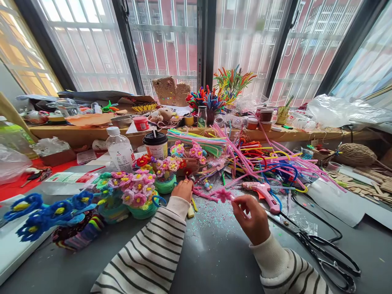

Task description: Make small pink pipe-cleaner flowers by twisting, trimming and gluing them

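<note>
In my right hand, thumb and finger pinch a small pink pipe-cleaner flower, held above the grey table. My left hand reaches forward beside the green pots of fluffy flowers. Its fingers are bent together, and the fingertips are hidden from me, so I cannot see what is in them. Short pink pipe-cleaner pieces lie just right of it. A pink glue gun rests behind my right hand, and large black-handled scissors lie to its right.
Pink pipe cleaners lie in a loose heap at the back. Flower pots, a plastic bottle and a black-lidded cup stand on the left. Glitter covers the table between my hands. A twine ball sits far right.
</note>
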A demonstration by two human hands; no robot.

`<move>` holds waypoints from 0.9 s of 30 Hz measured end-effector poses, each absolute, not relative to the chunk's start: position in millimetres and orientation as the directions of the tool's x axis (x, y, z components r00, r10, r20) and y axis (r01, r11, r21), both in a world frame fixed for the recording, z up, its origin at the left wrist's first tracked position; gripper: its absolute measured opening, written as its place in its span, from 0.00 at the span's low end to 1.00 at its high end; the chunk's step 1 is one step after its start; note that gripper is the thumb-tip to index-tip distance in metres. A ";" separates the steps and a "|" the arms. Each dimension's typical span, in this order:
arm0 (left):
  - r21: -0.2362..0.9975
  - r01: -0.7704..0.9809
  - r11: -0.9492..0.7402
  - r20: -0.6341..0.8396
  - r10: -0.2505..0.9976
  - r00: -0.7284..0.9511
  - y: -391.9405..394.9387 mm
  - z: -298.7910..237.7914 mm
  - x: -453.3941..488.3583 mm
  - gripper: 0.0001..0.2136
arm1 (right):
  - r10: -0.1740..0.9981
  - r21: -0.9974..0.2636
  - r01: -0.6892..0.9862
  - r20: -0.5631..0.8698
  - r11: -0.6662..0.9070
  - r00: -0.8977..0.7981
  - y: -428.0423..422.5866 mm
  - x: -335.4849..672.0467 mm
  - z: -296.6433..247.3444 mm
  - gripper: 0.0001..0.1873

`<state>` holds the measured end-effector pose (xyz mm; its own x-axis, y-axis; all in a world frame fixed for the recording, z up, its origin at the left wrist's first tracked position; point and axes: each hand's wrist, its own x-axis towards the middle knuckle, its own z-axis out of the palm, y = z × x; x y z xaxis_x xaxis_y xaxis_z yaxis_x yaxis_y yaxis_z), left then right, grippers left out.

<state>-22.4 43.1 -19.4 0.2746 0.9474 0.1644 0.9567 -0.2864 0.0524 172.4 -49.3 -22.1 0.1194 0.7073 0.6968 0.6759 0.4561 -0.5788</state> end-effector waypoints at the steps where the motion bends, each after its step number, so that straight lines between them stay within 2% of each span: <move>1: 0.054 0.957 -0.284 0.163 0.949 0.272 42.9 -19.3 -22.3 0.07 | 0.719 -0.605 0.664 0.680 0.440 0.143 -48.6 173.2 -22.2 0.05; 4: 0.063 0.961 -0.271 0.165 0.952 0.257 43.0 -19.5 -22.2 0.07 | 0.754 -0.668 0.648 0.621 0.366 0.214 -45.5 175.7 -24.0 0.06; 9: 0.077 0.966 -0.248 0.188 0.955 0.230 44.0 -19.9 -22.0 0.10 | 0.767 -0.595 0.683 0.637 0.424 0.079 -43.5 174.5 -27.5 0.07; 13: 0.113 0.954 -0.277 0.241 0.939 0.244 44.6 -20.2 -24.3 0.10 | 0.770 -0.623 0.670 0.627 0.404 0.117 -43.1 172.9 -30.4 0.07; 18: 0.214 0.945 -0.248 0.324 0.931 0.171 49.3 -22.3 -30.0 0.14 | 0.831 -0.673 0.627 0.551 0.392 0.072 -42.0 171.6 -34.1 0.09; 22: 0.284 0.910 -0.303 0.409 0.896 0.172 48.6 -17.9 -34.0 0.19 | 0.855 -0.704 0.611 0.512 0.362 0.084 -43.1 171.2 -31.4 0.09; 24: 0.316 0.881 -0.352 0.458 0.870 0.184 42.7 -12.5 -35.2 0.17 | 0.873 -0.732 0.600 0.475 0.325 0.107 -43.8 172.0 -29.7 0.09; 27: 0.431 0.777 -0.458 0.555 0.814 0.172 26.4 -4.7 -38.1 0.13 | 0.892 -0.755 0.584 0.439 0.299 0.111 -44.2 173.2 -29.1 0.10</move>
